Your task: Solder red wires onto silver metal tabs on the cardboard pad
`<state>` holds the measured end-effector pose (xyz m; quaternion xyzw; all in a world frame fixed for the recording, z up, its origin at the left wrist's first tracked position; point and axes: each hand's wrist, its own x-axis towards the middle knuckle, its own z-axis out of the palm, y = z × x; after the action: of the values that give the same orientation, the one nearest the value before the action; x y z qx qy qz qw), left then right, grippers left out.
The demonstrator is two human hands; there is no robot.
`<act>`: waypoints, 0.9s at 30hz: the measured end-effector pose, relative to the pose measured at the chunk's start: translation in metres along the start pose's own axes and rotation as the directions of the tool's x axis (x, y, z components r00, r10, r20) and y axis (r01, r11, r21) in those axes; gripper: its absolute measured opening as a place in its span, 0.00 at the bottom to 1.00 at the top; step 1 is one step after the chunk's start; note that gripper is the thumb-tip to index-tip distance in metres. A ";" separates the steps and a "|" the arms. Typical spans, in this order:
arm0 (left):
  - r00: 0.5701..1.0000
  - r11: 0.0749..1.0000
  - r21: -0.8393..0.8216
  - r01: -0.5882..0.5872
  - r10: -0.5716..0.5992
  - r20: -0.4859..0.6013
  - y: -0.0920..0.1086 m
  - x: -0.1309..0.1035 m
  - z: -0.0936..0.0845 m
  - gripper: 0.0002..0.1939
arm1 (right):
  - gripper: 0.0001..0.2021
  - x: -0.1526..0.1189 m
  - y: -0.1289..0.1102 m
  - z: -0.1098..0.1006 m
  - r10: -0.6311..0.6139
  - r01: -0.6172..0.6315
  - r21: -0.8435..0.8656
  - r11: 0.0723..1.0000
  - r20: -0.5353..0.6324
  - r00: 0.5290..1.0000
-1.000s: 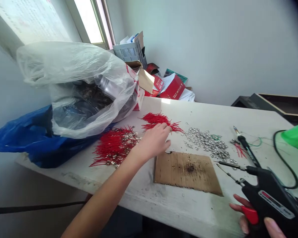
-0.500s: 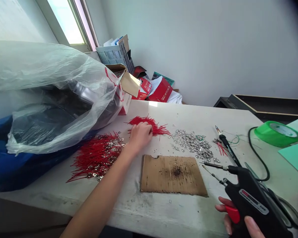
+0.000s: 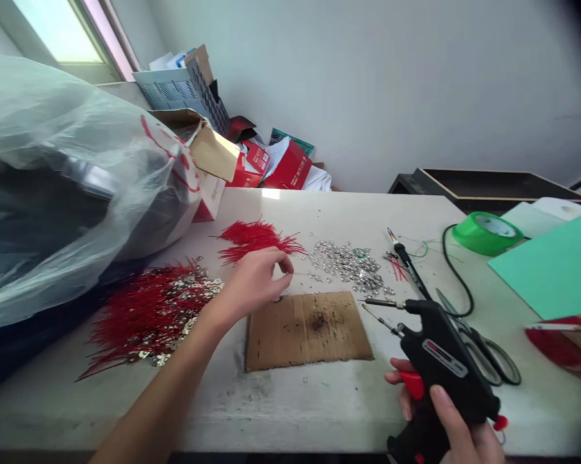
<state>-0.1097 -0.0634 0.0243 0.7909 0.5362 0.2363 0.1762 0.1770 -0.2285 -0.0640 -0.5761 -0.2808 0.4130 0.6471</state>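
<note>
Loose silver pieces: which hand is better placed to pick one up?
Left, probably. The left hand is near the silver pieces, seemingly pinching only a thin red strand; the right hand is wrapped around the black soldering gun.

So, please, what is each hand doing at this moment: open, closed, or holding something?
Left hand: closed, seemingly pinching a thin red wire.
Right hand: closed around the black soldering gun.

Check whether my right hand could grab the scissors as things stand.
Probably not: your right hand is wrapped around the soldering gun, which also partly hides the scissors from view.
</note>
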 end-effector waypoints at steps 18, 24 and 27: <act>0.928 0.951 0.151 -0.269 0.214 0.306 0.032 -0.008 0.047 0.04 | 0.13 -0.008 -0.008 0.015 -0.110 0.110 -0.014 0.994 -0.027 0.994; 0.929 0.965 0.074 -0.250 0.217 0.301 0.023 -0.007 0.054 0.04 | 0.14 -0.010 -0.004 0.010 -0.096 0.096 -0.014 0.995 0.007 0.995; 0.927 0.975 0.034 -0.217 0.195 0.322 0.021 -0.006 0.056 0.03 | 0.13 -0.009 -0.003 0.008 -0.102 0.102 -0.020 0.995 0.012 0.995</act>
<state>-0.0644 -0.0782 -0.0117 0.8762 0.4226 0.1052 0.2066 0.1663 -0.2325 -0.0588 -0.5653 -0.3176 0.3795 0.6600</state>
